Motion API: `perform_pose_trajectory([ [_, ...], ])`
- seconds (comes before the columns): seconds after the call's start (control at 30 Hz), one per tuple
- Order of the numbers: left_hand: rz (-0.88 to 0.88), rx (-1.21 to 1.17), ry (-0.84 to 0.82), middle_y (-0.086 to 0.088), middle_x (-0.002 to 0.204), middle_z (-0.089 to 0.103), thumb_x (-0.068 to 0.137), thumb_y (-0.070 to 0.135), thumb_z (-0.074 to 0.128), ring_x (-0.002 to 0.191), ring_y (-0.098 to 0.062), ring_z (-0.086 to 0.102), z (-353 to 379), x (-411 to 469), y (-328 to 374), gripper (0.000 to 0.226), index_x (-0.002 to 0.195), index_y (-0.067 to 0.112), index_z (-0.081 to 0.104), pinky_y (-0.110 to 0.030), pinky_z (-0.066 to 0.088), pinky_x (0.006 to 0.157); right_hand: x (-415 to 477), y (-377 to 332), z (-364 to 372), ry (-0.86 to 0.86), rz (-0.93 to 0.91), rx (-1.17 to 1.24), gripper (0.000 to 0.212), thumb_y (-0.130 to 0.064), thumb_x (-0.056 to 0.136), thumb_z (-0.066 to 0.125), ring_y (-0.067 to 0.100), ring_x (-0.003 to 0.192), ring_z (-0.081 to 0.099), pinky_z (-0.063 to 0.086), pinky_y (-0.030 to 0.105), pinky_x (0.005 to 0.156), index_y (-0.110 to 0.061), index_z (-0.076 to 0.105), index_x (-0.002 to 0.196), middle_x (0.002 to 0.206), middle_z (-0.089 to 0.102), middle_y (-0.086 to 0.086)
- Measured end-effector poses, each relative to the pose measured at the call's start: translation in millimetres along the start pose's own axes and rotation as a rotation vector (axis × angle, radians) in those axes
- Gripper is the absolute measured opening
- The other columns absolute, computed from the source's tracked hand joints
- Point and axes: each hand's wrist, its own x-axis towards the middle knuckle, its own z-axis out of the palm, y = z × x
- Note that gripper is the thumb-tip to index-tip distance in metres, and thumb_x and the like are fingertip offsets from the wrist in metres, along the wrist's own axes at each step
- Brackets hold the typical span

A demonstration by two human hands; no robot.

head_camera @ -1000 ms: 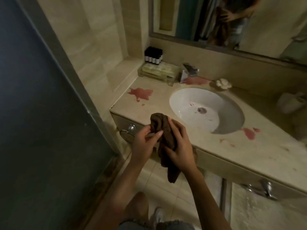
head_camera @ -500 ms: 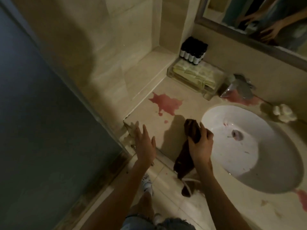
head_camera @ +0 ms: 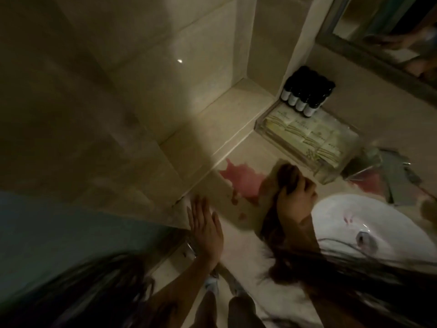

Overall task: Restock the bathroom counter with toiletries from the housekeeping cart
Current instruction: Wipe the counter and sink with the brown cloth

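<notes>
Brown cloth lengthwise, spill to counter edge

I am finding open room over the counter's front-left corner; the clear tray and dark bottles are crowding its back-left corner, the sink is lying rightward.

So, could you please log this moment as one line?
right hand: grips cloth at red spill | left hand: flat, by counter corner | bottles: upright in corner
</notes>
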Motion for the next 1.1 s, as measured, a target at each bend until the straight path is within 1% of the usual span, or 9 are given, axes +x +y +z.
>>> perform_pose_trajectory([
  [0.17, -0.163, -0.068, -0.073, -0.014, 0.147, 0.044, 0.097, 0.032, 0.043, 0.132, -0.032, 0.045, -3.1, 3.7, 6.0, 0.048, 0.141, 0.011, 0.046, -0.038, 0.049, 0.095, 22.5, -52.8, 29.4, -0.227, -0.223, -0.044, 0.058, -0.017, 0.083, 0.06, 0.043, 0.108, 0.046, 0.043, 0.048, 0.083, -0.014, 0.047, 0.14, 0.131, 0.046, 0.02],
  [0.23, -0.111, -0.067, -0.098, -0.016, 0.144, 0.046, 0.096, 0.028, 0.046, 0.129, -0.034, 0.049, -5.0, 3.8, 0.2, 0.05, 0.143, 0.011, 0.04, -0.039, 0.047, 0.095, 25.6, -67.2, 37.3, -0.331, -0.326, -0.039, 0.059, -0.019, 0.084, 0.057, 0.04, 0.111, 0.044, 0.044, 0.046, 0.086, -0.018, 0.044, 0.142, 0.135, 0.044, 0.013],
  [0.33, -0.071, -0.089, -0.15, -0.018, 0.144, 0.045, 0.087, 0.017, 0.069, 0.128, -0.034, 0.049, -10.6, 6.6, -10.3, 0.07, 0.146, 0.007, 0.033, -0.035, 0.04, 0.101, 26.2, -80.2, 46.2, -0.462, -0.467, -0.041, 0.057, -0.02, 0.085, 0.055, 0.036, 0.114, 0.042, 0.043, 0.044, 0.089, -0.018, 0.045, 0.141, 0.138, 0.044, 0.008],
  [0.5, -0.093, -0.143, -0.133, -0.006, 0.158, 0.022, 0.103, 0.023, 0.041, 0.139, -0.024, 0.034, -25.5, 7.7, -5.7, 0.061, 0.154, 0.018, 0.007, -0.029, 0.033, 0.109, 23.4, -77.6, 40.8, -0.558, -0.604, -0.069, 0.053, -0.024, 0.086, 0.054, 0.032, 0.112, 0.043, 0.041, 0.039, 0.085, -0.021, 0.047, 0.138, 0.137, 0.045, 0.005],
  [0.7, -0.087, -0.181, -0.06, -0.018, 0.15, 0.034, 0.1, 0.026, 0.041, 0.115, -0.034, 0.057, -40.8, 9.7, -2.3, 0.069, 0.152, 0.023, -0.006, -0.026, 0.044, 0.085, 2.8, -73.0, 37.8, -0.715, -0.786, 0.066, 0.047, -0.034, 0.085, 0.053, 0.029, 0.11, 0.054, 0.043, 0.043, 0.094, -0.026, 0.057, 0.131, 0.13, 0.057, 0.002],
  [0.77, -0.11, -0.209, -0.054, -0.017, 0.155, 0.025, 0.101, 0.016, 0.041, 0.128, -0.034, 0.048, -48.6, 9.2, 2.6, 0.07, 0.153, 0.018, -0.006, -0.028, 0.04, 0.096, -10.0, -73.1, 35.9, -0.774, -0.852, 0.115, 0.041, -0.032, 0.084, 0.055, 0.025, 0.107, 0.057, 0.044, 0.04, 0.095, -0.026, 0.063, 0.123, 0.124, 0.062, 0.0],
  [0.87, -0.155, -0.304, -0.093, -0.009, 0.161, 0.01, 0.1, 0.004, 0.039, 0.146, -0.027, 0.02, -55.2, 7.8, 8.3, 0.065, 0.154, 0.013, 0.004, -0.033, 0.021, 0.114, -28.7, -69.1, 33.3, -0.785, -0.956, 0.094, 0.038, -0.031, 0.078, 0.058, 0.028, 0.103, 0.06, 0.048, 0.043, 0.089, -0.025, 0.068, 0.114, 0.119, 0.066, -0.001],
  [0.97, -0.175, -0.359, -0.111, -0.011, 0.16, 0.011, 0.1, 0.002, 0.037, 0.146, -0.027, 0.018, -57.3, 6.1, 7.4, 0.062, 0.153, 0.011, 0.007, -0.031, 0.019, 0.114, -40.0, -50.0, 28.2, -0.741, -0.99, 0.106, 0.03, -0.024, 0.077, 0.067, 0.029, 0.093, 0.062, 0.05, 0.043, 0.078, -0.027, 0.07, 0.107, 0.112, 0.068, -0.004],
  [1.1, -0.194, -0.383, -0.127, -0.009, 0.159, 0.013, 0.101, 0.003, 0.039, 0.143, -0.02, 0.024, -56.0, 5.8, -1.1, 0.062, 0.153, 0.012, 0.006, -0.025, 0.026, 0.112, -56.8, -1.3, -2.4, -0.662, -0.988, 0.128, 0.035, -0.019, 0.08, 0.059, 0.028, 0.095, 0.058, 0.051, 0.043, 0.075, -0.024, 0.068, 0.114, 0.118, 0.065, -0.002],
])
